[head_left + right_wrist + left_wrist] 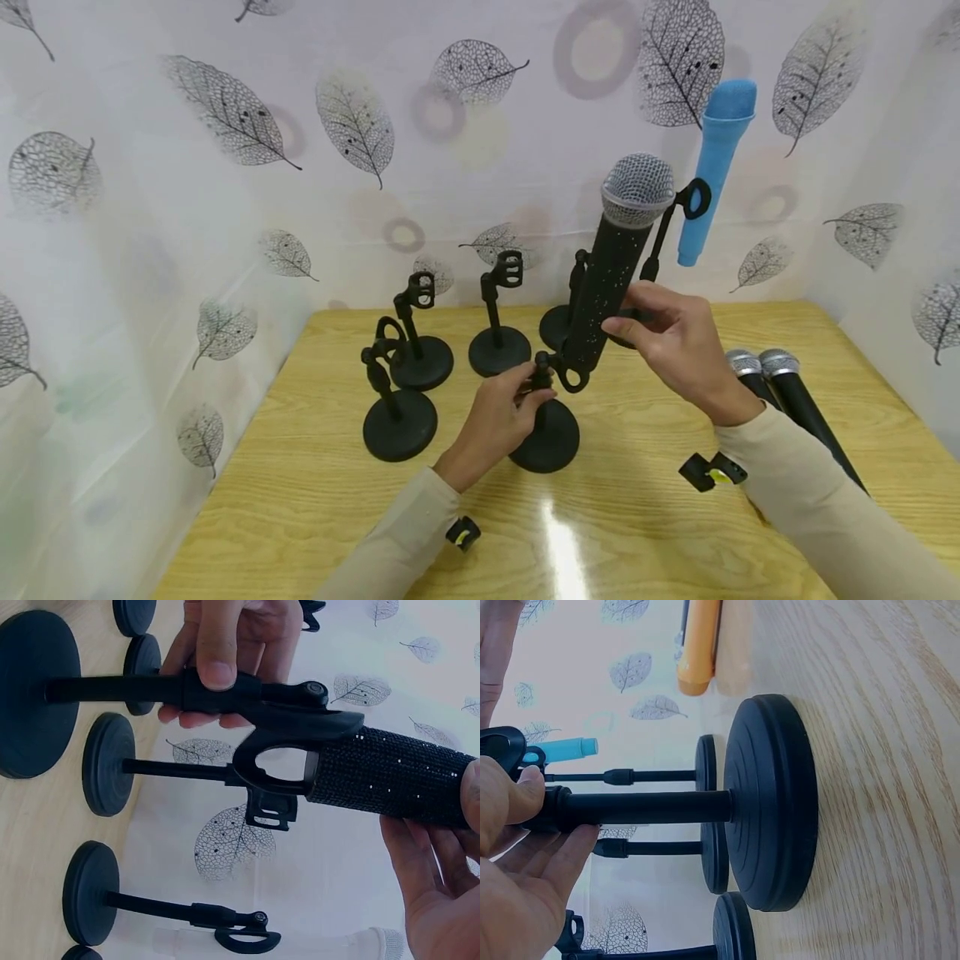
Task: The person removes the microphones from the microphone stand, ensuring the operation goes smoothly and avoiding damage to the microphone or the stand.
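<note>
Over the wooden table (637,508), a black microphone (609,279) tilts above a black stand (652,808), lower end at the stand's clip (304,720). Head view alone gives its silver mesh top (637,187); right wrist view gives the studded, glinting body close up, end meeting the clip's ring; cannot tell how far seated. Left wrist view alone catches an orange object (700,649), cut off by the frame's upper edge. Left hand (498,417) grips the stand's upper part, thumb opposite fingers, forearm angled in from below. Right hand (675,346), higher, holds the microphone's body between thumb and fingers, forearm slanting in from lower right. Stand's round base (551,442) sits flat on wood.
</note>
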Motion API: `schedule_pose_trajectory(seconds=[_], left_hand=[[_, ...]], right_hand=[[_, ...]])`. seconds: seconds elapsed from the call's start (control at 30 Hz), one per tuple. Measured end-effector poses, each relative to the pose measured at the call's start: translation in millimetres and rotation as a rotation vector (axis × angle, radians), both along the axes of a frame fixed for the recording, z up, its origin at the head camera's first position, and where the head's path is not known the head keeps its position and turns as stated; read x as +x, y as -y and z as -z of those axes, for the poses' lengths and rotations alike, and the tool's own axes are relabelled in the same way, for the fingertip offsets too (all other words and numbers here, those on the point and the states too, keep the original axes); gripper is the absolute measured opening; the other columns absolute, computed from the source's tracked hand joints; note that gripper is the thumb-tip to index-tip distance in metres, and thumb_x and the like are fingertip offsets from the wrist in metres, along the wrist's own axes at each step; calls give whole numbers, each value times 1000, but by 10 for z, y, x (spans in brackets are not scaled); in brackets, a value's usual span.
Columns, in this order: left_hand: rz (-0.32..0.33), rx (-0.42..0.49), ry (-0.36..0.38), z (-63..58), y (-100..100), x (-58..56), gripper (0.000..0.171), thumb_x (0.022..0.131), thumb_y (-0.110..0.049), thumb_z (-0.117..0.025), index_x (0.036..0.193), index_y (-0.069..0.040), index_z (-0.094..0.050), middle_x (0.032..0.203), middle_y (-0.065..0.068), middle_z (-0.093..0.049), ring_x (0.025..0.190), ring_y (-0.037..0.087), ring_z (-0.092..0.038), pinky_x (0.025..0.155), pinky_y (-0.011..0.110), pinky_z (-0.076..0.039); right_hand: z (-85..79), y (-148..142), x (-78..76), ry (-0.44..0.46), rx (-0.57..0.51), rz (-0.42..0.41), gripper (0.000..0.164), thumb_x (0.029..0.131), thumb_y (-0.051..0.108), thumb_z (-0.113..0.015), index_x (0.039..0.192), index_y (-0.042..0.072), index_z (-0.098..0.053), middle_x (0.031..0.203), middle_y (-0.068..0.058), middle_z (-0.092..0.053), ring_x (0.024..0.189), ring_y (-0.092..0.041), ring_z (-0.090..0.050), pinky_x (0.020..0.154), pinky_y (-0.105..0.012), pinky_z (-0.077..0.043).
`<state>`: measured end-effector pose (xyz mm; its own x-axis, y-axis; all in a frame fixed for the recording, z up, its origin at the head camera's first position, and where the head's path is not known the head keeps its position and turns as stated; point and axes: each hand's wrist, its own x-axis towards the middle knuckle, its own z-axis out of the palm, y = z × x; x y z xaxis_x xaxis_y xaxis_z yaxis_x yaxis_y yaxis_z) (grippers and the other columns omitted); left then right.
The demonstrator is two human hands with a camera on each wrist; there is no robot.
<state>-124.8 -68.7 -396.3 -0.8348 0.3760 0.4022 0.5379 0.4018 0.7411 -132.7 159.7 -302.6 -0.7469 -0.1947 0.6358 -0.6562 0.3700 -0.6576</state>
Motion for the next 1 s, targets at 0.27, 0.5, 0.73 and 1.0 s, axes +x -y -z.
schedule_pose_trajectory(seconds=[0.27, 0.5, 0.73, 1.0], left_hand=[[1, 2, 0, 0, -17, 12, 20, 99, -13, -67, 118, -5, -69, 115, 10, -72, 105, 14, -70, 85, 19, -55], [-18, 1, -13, 18, -4, 6, 19, 99, -12, -67, 117, -6, -69, 115, 9, -71, 105, 14, -71, 85, 20, -56], [-84, -37, -60, 27, 41, 12, 21, 98, -14, -69, 115, -4, -68, 108, 7, -71, 102, 16, -71, 88, 25, -57], [-141, -49, -87, 8, 139, 9, 21, 97, -14, -70, 114, -3, -68, 109, 8, -65, 100, 19, -68, 87, 28, -58]], right_hand=[[-139, -54, 1, 21, -67, -15, 28, 87, -15, -72, 113, -4, -74, 99, 2, -72, 86, -10, -65, 74, -14, -54], [-368, -190, 9, 36, -208, -50, 35, 89, -16, -68, 123, -9, -68, 112, -1, -74, 103, -15, -69, 86, -18, -55], [-162, -369, 43, 119, 11, 78, 34, 90, -4, -73, 124, -4, -70, 104, 6, -73, 91, -3, -66, 79, -11, -53], [158, -547, 137, 291, 198, 162, 41, 94, 18, -75, 130, 0, -68, 111, -18, -73, 102, -19, -71, 81, -13, -52]])
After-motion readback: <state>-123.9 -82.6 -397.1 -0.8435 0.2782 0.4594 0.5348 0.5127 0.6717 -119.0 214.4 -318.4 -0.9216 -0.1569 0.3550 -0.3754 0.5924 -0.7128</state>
